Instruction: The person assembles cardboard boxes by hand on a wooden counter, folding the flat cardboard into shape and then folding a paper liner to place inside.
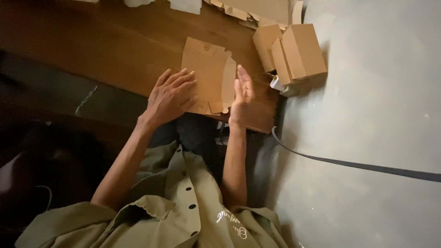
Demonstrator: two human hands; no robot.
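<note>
A flat, die-cut brown cardboard blank (207, 69) lies on a dark wooden table (115, 46). My left hand (172, 95) rests palm down on the blank's lower left part, fingers spread. On the blank's right side my right hand (242, 94) stands on edge, fingers straight, against a side flap (228, 82) that is raised. Neither hand grips anything.
Two folded brown cardboard boxes (294, 53) stand at the table's right corner, with a small white object (276, 83) beneath them. More cardboard sheets (257, 11) lie at the table's far edge. A dark cable (349, 164) crosses the grey floor on the right.
</note>
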